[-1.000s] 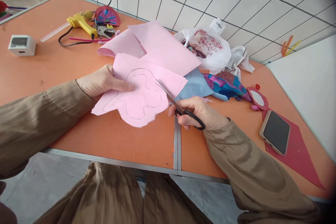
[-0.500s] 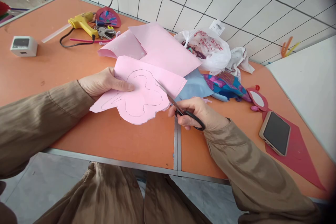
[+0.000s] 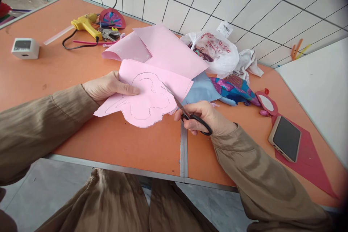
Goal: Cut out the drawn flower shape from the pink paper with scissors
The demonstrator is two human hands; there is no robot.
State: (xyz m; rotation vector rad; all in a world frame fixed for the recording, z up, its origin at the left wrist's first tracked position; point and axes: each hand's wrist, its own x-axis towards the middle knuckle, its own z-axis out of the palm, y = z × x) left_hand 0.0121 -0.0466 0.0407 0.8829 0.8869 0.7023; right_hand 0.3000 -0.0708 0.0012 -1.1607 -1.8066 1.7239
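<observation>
Head view, centre of frame — the pink sheet (image 3: 146, 101) with its pencilled lobed outline has turned slightly since a second ago, its cut lower edge lifted a little off the orange table (image 3: 122, 145). The left hand (image 3: 104, 86) pinches its left edge, thumb on top. The right hand (image 3: 209, 116), fingers curled through the black loops, holds the scissors (image 3: 187, 114), whose blades bite the sheet's right edge beside the line. Nothing blocks the blades — loose pink sheets (image 3: 168, 47) lie just behind, a plastic bag (image 3: 217, 50) upper right, a phone (image 3: 285, 137) at right, a glue gun (image 3: 85, 23) upper left
</observation>
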